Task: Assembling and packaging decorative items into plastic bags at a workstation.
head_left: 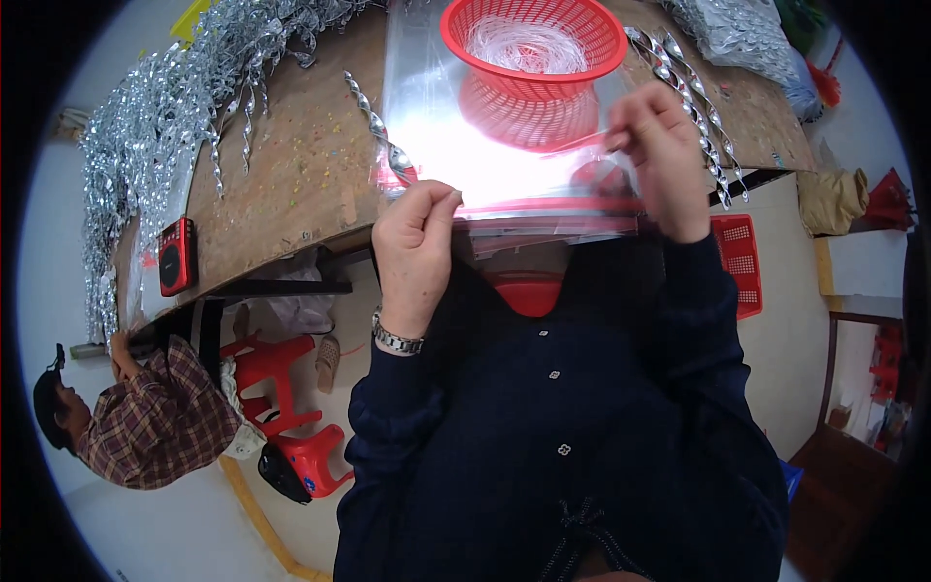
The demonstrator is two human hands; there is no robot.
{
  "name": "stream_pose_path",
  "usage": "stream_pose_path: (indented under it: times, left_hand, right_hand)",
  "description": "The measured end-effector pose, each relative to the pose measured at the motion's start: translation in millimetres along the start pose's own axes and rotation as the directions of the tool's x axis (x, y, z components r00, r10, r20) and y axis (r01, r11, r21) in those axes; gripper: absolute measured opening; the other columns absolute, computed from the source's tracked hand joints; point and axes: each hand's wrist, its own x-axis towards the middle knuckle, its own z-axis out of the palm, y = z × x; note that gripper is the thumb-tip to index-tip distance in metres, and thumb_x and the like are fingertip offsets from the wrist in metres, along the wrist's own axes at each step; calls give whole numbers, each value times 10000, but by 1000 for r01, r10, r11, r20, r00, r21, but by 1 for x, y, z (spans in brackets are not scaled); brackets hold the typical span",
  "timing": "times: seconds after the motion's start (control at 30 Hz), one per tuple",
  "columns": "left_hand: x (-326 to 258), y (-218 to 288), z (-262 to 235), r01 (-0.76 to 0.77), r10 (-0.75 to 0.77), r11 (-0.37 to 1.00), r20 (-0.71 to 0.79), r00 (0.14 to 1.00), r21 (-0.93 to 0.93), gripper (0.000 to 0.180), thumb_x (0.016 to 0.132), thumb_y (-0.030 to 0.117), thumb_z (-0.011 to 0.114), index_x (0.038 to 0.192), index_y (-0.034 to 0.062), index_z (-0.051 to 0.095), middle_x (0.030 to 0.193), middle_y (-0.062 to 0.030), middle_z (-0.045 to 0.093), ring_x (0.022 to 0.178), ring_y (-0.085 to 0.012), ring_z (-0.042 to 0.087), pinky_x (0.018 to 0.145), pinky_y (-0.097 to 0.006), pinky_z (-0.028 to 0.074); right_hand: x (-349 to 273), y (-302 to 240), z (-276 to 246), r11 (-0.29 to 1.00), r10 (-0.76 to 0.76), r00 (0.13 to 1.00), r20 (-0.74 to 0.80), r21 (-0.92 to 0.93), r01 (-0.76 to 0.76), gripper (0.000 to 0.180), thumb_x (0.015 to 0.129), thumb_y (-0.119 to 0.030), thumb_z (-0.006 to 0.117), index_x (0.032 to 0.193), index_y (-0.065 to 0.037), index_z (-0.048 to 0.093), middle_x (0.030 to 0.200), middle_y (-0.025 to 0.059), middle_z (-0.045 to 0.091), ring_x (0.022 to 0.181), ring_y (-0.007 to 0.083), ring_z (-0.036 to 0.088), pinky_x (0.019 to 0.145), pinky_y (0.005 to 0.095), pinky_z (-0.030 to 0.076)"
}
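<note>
My left hand is closed at the table's front edge, thumb pressed against the curled fingers. A twisted silver foil strip runs from the tabletop down to this hand, its near end hidden by the fingers. My right hand is raised over the right side of the clear plastic bags, fingers bent together in a pinch and slightly blurred. Whatever sits between those fingertips is too fine to make out. Just behind, a red plastic basket stands on the bags, holding a coil of thin white thread.
More twisted foil strips hang over the edge at right. Silver foil heaps cover the table's left end, near a red radio. A person in a checked shirt works at far left, beside red stools. Another red basket is at right below the table.
</note>
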Motion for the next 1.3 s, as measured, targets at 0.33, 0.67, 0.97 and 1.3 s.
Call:
stream_pose_path:
  times: [0.33,0.67,0.97,1.3]
  left_hand:
    - [-1,5,-3,-23,18,993,-44,999,-113,79,902,40,617,884,-37,621,771,-66,620,706,-134,562,655,-266,443]
    - [-12,32,1,-67,71,987,22,997,-146,30,891,7,614,892,-22,616,752,-75,587,665,-160,545,615,-279,428]
    - [-15,56,4,-416,441,894,169,881,-166,49,853,-43,618,892,-17,630,751,-74,582,650,-171,532,605,-277,416]
    - [-17,88,11,-475,549,832,303,779,-287,188,730,-8,721,897,24,641,738,-91,602,662,-268,616,589,-344,483]
  right_hand:
    - [-8,-10,-4,994,89,996,31,-71,-87,107,985,-135,536,918,-54,526,862,33,586,716,78,577,707,239,500]
    - [-11,6,61,949,173,944,280,-304,-84,234,906,-14,573,1140,-19,578,953,64,650,740,124,632,698,235,511]
    - [8,31,80,531,-258,759,598,-568,628,490,789,30,646,1258,-101,589,1215,158,581,899,312,661,764,357,556]
    - [-7,35,85,636,-373,728,576,-413,652,395,772,-18,664,1152,-122,635,1123,91,627,952,282,654,787,351,554]
